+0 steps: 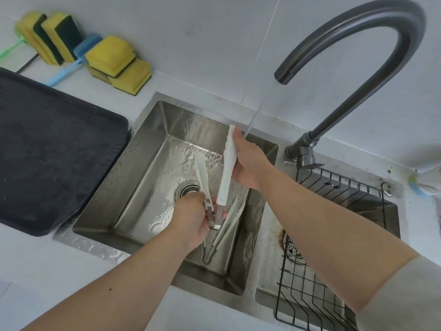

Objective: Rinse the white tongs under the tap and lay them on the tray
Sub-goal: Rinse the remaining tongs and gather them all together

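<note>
Over the left basin of the sink (143,168), you hold the white tongs (226,168) with both hands, spread open in a narrow V with the hinge toward you. Your left hand (193,216) grips the metal hinge end, fingers curled round it. Your right hand (250,163) closes round the upper part of the right arm of the tongs, thumb near its tip, while the other arm points toward the basin's far wall.

Water (256,111) runs from the tap (358,44) and lands at your right hand, just beside the tip of the tongs; whether it hits the tip itself you cannot tell. The basin floor is wet and rippled around the drain (186,188).

A second pair of tongs (229,223) lies on the basin floor along the right wall, under the pair you hold.

The dark tray (47,151) sits on the counter (35,271) against the sink's left edge, wet with drops. Yellow sponges (112,53) and a blue brush (64,70) stand along the counter's back edge. A black wire rack (334,187) sits in the right basin.
</note>
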